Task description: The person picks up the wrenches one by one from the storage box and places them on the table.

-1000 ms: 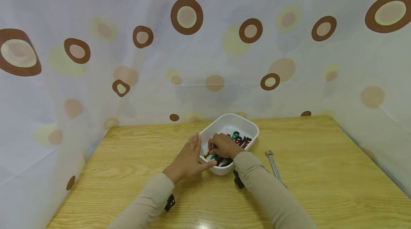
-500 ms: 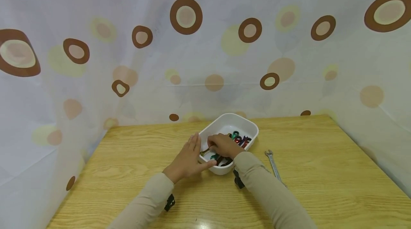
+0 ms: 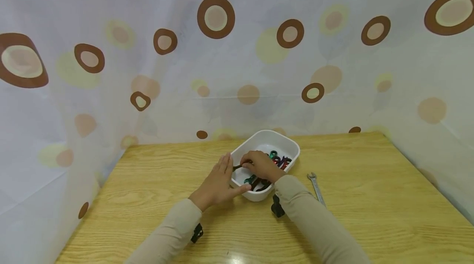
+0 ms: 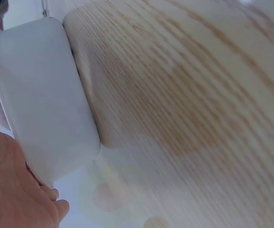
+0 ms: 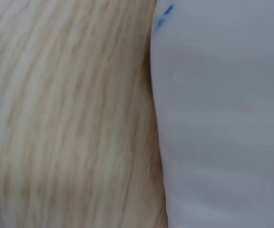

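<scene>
A white plastic tub (image 3: 256, 196) stands on the table with several colored wrenches (image 3: 273, 154) inside. My right hand (image 3: 261, 166) reaches into it and pinches a wrench (image 3: 237, 167), whose thin dark end sticks out to the left of the fingers; the rest is hidden by the hand. My left hand (image 3: 216, 186) rests along the tub's near left rim, fingers straight and thumb spread over the front corner. In the left wrist view that hand (image 4: 13, 185) lies against the tub's outer wall (image 4: 46, 99). The right wrist view has only the tub's wall (image 5: 222, 123) and wood.
On the wooden table (image 3: 159, 173), a silver wrench (image 3: 316, 188) lies right of the tub, beside my right forearm. A dotted white curtain (image 3: 237, 58) hangs behind the table and along both sides. Black wrist straps (image 3: 277, 206) show under the sleeves.
My right hand has shifted slightly up and back inside the tub, and the wrench it pinches has moved away from the near left corner. My left hand has stayed at the rim.
</scene>
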The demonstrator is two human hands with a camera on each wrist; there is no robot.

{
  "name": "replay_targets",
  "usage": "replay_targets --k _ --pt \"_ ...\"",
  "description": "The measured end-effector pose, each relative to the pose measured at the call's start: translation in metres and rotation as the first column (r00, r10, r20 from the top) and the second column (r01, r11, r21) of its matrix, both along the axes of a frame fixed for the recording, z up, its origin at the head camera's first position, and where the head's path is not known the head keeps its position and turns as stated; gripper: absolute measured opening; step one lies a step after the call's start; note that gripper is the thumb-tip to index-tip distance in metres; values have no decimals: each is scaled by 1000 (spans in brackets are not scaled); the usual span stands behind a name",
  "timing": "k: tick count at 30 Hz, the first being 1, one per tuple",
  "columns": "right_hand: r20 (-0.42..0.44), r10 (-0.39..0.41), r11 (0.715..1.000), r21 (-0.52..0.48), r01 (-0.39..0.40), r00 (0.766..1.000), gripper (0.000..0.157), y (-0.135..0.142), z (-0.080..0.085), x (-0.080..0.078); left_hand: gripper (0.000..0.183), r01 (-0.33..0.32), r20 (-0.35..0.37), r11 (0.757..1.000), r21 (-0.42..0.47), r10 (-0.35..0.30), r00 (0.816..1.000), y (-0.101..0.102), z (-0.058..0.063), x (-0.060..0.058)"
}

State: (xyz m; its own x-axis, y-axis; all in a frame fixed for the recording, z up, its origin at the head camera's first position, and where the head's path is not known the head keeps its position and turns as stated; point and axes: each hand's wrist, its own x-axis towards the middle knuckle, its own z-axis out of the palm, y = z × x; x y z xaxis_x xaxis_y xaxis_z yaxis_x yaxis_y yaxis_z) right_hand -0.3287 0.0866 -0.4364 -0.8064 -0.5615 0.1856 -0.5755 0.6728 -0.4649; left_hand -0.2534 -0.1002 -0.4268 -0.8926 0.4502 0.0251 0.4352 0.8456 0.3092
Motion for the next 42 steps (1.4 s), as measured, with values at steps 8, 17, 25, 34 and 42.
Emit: replay_targets --k 8,17,25,34,42 --pt "-74 35 998 47 -31 997 11 3 4 3 108 -2 -5 1000 3 2 1000 1 -1 -1" --pt "-113 -23 994 103 34 993 13 11 15 8 109 -2 10 1000 0 2 1000 1 4 1" --pt "-179 -54 998 -28 50 982 16 18 32 12 109 -9 9 1000 -12 9 1000 2 2 0" --pt "-167 -92 955 -294 40 982 15 27 58 22 109 -17 9 1000 -4 17 1000 3 1 1" --pt "-116 -170 903 -417 107 979 18 50 75 29 110 -26 10 1000 10 26 1000 3 0 1"
